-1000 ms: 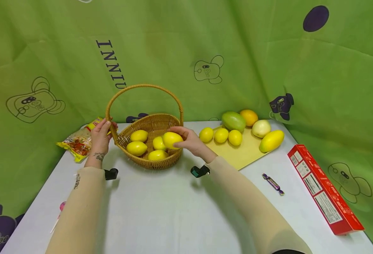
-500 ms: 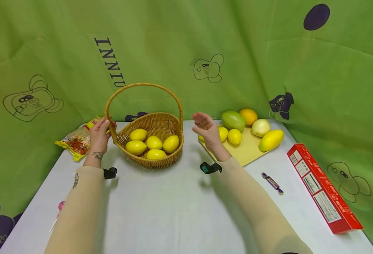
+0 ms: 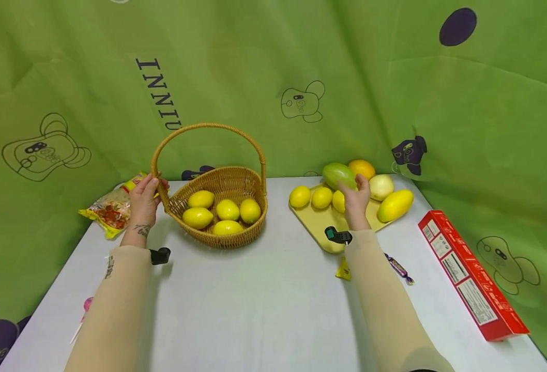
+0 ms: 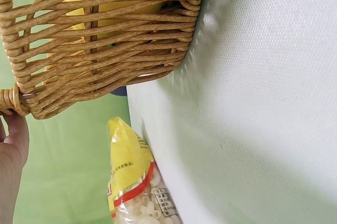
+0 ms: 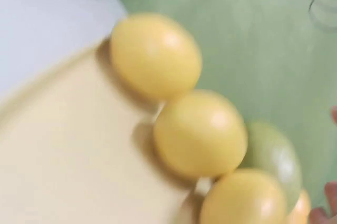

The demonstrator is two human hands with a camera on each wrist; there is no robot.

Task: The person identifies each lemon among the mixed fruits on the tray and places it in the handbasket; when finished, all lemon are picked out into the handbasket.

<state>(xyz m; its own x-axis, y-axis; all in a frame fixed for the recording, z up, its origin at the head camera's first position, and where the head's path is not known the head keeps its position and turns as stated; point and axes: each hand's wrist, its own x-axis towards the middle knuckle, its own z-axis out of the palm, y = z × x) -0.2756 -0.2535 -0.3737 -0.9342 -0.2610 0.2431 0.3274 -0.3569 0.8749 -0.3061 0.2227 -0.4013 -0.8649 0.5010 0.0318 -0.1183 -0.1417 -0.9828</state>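
Holding the wicker basket [image 3: 217, 204] by the base of its handle, the left hand [image 3: 144, 202] has its fingers curled around the cane. The basket stands on the counter [image 3: 255, 305] left of centre and contains five lemons [image 3: 227, 209]. The right hand [image 3: 356, 199] reaches over the yellow cutting board [image 3: 322, 227] at far right, fingers curled over a third lemon [image 3: 339, 201]; whether they grip it cannot be told. Two further lemons [image 3: 300, 196] lie left of it, with a green mango [image 3: 337, 174] behind.
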